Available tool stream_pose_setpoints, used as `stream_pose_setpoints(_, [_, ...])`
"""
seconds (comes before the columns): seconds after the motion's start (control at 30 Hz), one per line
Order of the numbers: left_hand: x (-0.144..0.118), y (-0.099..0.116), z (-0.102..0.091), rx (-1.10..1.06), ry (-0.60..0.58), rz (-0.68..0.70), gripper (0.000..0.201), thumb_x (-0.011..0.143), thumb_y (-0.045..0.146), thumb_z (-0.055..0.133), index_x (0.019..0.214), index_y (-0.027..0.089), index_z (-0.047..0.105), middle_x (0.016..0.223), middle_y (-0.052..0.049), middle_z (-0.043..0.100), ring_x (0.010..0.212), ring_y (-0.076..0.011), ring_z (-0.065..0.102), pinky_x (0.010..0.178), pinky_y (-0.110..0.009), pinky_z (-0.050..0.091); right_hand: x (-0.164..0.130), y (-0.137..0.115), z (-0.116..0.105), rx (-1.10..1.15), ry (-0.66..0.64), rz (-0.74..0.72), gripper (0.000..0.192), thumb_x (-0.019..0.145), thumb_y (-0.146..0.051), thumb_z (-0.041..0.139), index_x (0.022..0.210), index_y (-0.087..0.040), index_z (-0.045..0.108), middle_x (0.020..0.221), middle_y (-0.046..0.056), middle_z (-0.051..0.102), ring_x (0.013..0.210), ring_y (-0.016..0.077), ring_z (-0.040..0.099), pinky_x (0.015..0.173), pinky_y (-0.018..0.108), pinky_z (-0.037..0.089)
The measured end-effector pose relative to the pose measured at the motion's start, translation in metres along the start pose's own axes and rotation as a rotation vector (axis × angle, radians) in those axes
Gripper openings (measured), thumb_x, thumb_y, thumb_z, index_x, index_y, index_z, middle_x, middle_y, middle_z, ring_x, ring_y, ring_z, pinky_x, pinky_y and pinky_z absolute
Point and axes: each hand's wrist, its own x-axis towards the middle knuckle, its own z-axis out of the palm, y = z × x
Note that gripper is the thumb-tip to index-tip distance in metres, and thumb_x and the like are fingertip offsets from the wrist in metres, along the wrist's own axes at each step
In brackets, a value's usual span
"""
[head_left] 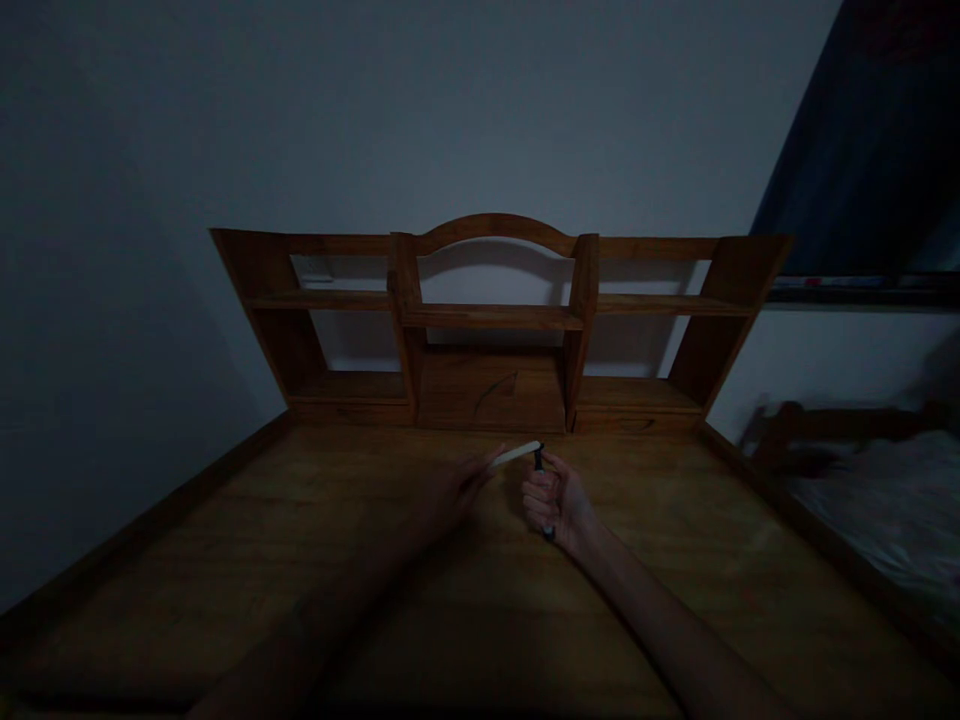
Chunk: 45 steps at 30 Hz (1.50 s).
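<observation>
My left hand (pixel 471 478) is closed around the near end of a slim white candle (pixel 516 453), which tilts slightly upward to the right over the desk. My right hand (pixel 553 497) wraps round an upright lighter (pixel 538 460) with a dark top. Its dark lower end shows below my fingers, and my thumb is up near the top. The candle's far tip meets or nearly meets the lighter's head; I cannot tell whether they touch. No flame shows. Dim light hides the details of my left fingers.
Under both hands spreads a wooden desk top (pixel 300 530) with raised side edges. A wooden shelf unit (pixel 491 318) stands along its back, against a pale wall (pixel 480 110). Off to the right are a bed (pixel 885 490) and a dark window (pixel 877 150).
</observation>
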Motion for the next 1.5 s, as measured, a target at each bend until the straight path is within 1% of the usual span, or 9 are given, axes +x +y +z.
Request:
stream_pose_setpoints(0.13, [0.001,-0.005,0.004,0.037,0.052,-0.047,0.040,0.093,0.037,0.041,0.132,0.031,0.047,0.130,0.001,0.056,0.116,-0.0202,0.054,0.102,-0.038,0.041,0.000,0.000,0.000,0.001,0.009,-0.020,0.044,0.086,-0.049,0.041,0.055,-0.021,0.027,0.040,-0.009,0.025,0.031,0.0055,0.014,0.028,0.018,0.016])
stream_pose_setpoints(0.23, [0.001,-0.006,0.001,0.052,0.033,-0.080,0.042,0.094,0.038,0.038,0.134,0.030,0.045,0.130,0.000,0.056,0.117,-0.0198,0.054,0.102,-0.037,0.041,0.000,0.001,0.002,-0.012,0.006,-0.005,0.044,0.088,-0.048,0.039,0.055,-0.021,0.028,0.041,-0.008,0.026,0.031,0.0056,0.013,0.028,0.019,0.016])
stream_pose_setpoints(0.43, [-0.001,0.004,-0.001,0.041,0.028,0.002,0.041,0.095,0.035,0.039,0.135,0.030,0.043,0.132,0.000,0.055,0.115,-0.0186,0.054,0.100,-0.034,0.042,0.001,0.002,0.001,-0.008,-0.002,0.012,0.045,0.088,-0.049,0.039,0.055,-0.021,0.028,0.040,-0.008,0.026,0.032,0.0059,0.014,0.028,0.019,0.016])
stream_pose_setpoints(0.7, [0.002,0.003,-0.005,0.038,0.066,-0.016,0.042,0.095,0.034,0.038,0.136,0.025,0.043,0.134,-0.003,0.052,0.118,-0.0198,0.052,0.102,-0.035,0.040,0.001,0.001,-0.001,-0.013,0.002,0.019,0.043,0.086,-0.050,0.041,0.056,-0.021,0.030,0.041,-0.008,0.026,0.032,0.0059,0.014,0.028,0.019,0.015])
stream_pose_setpoints(0.93, [-0.004,0.008,-0.002,0.167,-0.026,0.032,0.040,0.095,0.033,0.039,0.136,0.030,0.043,0.114,-0.003,0.063,0.092,-0.0156,0.061,0.082,-0.029,0.050,0.001,0.002,-0.001,-0.002,0.030,0.010,0.043,0.086,-0.049,0.039,0.055,-0.021,0.028,0.040,-0.008,0.025,0.032,0.0062,0.013,0.027,0.019,0.016])
stream_pose_setpoints(1.03, [-0.002,0.001,-0.001,0.126,0.022,-0.004,0.040,0.094,0.034,0.041,0.134,0.030,0.045,0.114,-0.003,0.064,0.096,-0.0162,0.061,0.087,-0.031,0.049,0.001,0.000,-0.002,0.005,0.013,0.011,0.043,0.087,-0.048,0.039,0.055,-0.021,0.028,0.040,-0.008,0.025,0.032,0.0063,0.013,0.027,0.019,0.016])
stream_pose_setpoints(1.17, [0.000,-0.003,-0.004,0.061,0.074,-0.009,0.041,0.095,0.033,0.039,0.135,0.028,0.044,0.127,-0.003,0.057,0.110,-0.0179,0.056,0.097,-0.035,0.044,0.000,-0.001,0.000,0.004,0.010,0.024,0.044,0.087,-0.049,0.039,0.055,-0.021,0.028,0.041,-0.008,0.026,0.031,0.0061,0.014,0.028,0.019,0.016])
stream_pose_setpoints(1.33, [-0.003,0.007,-0.003,0.097,0.026,0.033,0.041,0.095,0.035,0.039,0.135,0.028,0.044,0.114,-0.006,0.063,0.099,-0.0176,0.059,0.090,-0.034,0.048,0.000,0.001,0.002,-0.008,-0.005,0.021,0.044,0.085,-0.051,0.041,0.055,-0.021,0.029,0.040,-0.008,0.026,0.032,0.0062,0.015,0.027,0.019,0.015])
stream_pose_setpoints(1.5, [-0.002,0.007,-0.002,0.120,0.029,-0.006,0.041,0.095,0.036,0.039,0.135,0.029,0.044,0.120,-0.004,0.061,0.102,-0.0172,0.059,0.092,-0.033,0.047,0.001,0.001,0.000,0.015,-0.015,0.007,0.045,0.087,-0.048,0.040,0.054,-0.021,0.028,0.040,-0.008,0.025,0.031,0.0058,0.016,0.028,0.019,0.014])
